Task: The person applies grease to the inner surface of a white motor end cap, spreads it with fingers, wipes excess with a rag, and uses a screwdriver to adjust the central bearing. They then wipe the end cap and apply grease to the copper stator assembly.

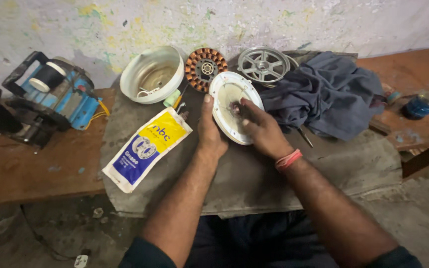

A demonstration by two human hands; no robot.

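Observation:
My left hand [210, 130] grips the near left rim of a round white motor cover [224, 94], holding it tilted up on the grey slab [254, 173]. My right hand [260, 128] rests inside the cover, fingertips pressed at its dark centre hub. A red band sits on my right wrist. Just left of my left hand lies a yellow, white and blue grease pouch [146, 148].
A white bowl-shaped housing [152, 74], a copper-wound stator [205, 68] and a grey spoked metal wheel [263, 64] lie along the back. A dark blue-grey cloth [326, 94] is at right, a blue machine [50, 99] at left, a small blue bottle [425, 102] far right.

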